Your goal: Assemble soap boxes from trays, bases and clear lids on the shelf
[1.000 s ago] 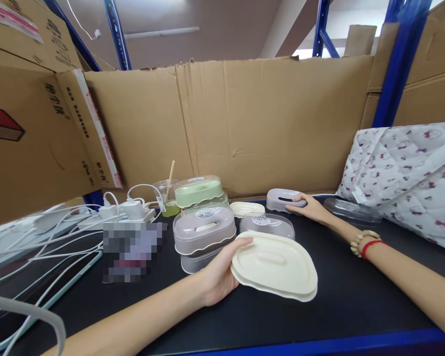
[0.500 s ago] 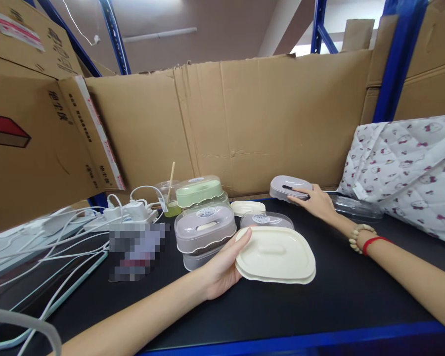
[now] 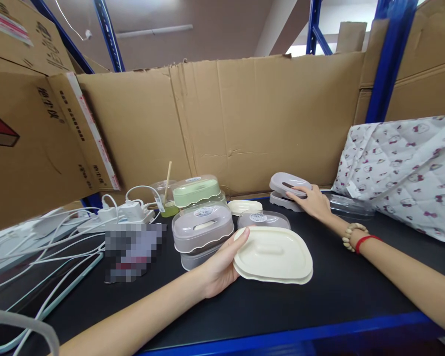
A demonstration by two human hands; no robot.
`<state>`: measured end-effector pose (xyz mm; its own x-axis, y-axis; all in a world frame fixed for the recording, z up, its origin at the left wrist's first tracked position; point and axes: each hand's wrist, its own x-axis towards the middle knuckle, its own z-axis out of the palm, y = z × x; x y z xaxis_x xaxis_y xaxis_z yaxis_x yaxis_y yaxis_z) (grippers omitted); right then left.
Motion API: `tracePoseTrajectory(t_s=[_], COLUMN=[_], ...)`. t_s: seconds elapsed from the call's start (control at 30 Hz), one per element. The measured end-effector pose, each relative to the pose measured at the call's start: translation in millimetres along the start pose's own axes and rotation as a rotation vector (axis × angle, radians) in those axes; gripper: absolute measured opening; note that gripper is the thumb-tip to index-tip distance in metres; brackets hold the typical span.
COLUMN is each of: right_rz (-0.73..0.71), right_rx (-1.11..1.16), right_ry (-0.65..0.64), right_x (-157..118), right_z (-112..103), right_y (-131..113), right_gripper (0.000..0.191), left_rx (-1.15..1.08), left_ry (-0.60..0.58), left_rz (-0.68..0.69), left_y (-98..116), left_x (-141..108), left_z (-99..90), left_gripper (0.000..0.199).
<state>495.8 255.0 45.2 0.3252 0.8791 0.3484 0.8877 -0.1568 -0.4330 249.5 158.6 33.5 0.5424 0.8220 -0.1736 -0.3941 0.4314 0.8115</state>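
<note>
My left hand (image 3: 220, 269) grips the left edge of a cream oval plastic piece (image 3: 282, 259), thumb on top, fingers hidden under it. The piece has a wavy rim and a raised bar in its middle. Farther back on the right, my right hand (image 3: 315, 202) pinches a grey oval slotted cover (image 3: 285, 182), tilted with its left side up. Below that cover sits another grey oval piece (image 3: 280, 200). Beside my left hand stand a grey tissue box with a clear lid (image 3: 203, 225) and a green one (image 3: 196, 192) behind it.
A clear-lidded grey box (image 3: 265, 217) and a small cream piece (image 3: 244, 207) lie mid-table. White cables and a power strip (image 3: 128, 213) crowd the left, near a cup with a stick (image 3: 169, 206). Clear covers (image 3: 350, 206) and a quilted bag (image 3: 411, 173) stand right; cardboard (image 3: 274, 123) walls the back.
The grey slotted cover in my right hand has lifted a little, showing the second grey piece beneath it. My left hand keeps the cream piece in place; the view has shifted slightly.
</note>
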Motion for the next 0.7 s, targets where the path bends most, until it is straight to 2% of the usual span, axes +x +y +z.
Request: tracePoseTrajectory(t_s=[0.1, 0.13, 0.2, 0.27, 0.33, 0.43, 0.53, 0.6, 0.7], right_rz=[-0.005, -0.020, -0.091, -0.264, -0.525, -0.849, -1.053, -1.100, -1.005], right_rx=[0.077, 0.124, 0.281, 0.467, 0.556, 0.479, 0.394, 0.368, 0.355], right_ry=[0.038, 0.089, 0.273, 0.426, 0.462, 0.371, 0.207, 0.049, -0.241], right_x=[-1, -2, -2, -4, -8, -20, -38, -48, -57], right_z=[3, 4, 3, -1, -10, -27, -40, -47, -55], right_y=[-2, -4, -9, -14, -19, -24, -28, -31, -34], right_gripper=[0.041, 0.042, 0.043, 0.048, 0.054, 0.053, 0.048, 0.046, 0.047], left_rx=[0.005, 0.007, 0.011, 0.016, 0.022, 0.031, 0.028, 0.023, 0.017], left_ry=[-0.008, -0.006, -0.016, -0.065, -0.127, -0.175, -0.219, -0.246, -0.273], left_rz=[0.011, 0.017, 0.028, 0.028, 0.034, 0.069, 0.101, 0.110, 0.106], left_y=[-1, -1, -2, -4, -6, -9, -11, -12, -14], left_x=[1, 1, 2, 2, 4, 6, 7, 8, 8], left_z=[-1.0, -1.4, -3.1, -6.3, -10.5, -16.1, -19.0, -19.9, -20.6], left_gripper=[0.045, 0.046, 0.050, 0.056, 0.065, 0.078, 0.083, 0.083, 0.084])
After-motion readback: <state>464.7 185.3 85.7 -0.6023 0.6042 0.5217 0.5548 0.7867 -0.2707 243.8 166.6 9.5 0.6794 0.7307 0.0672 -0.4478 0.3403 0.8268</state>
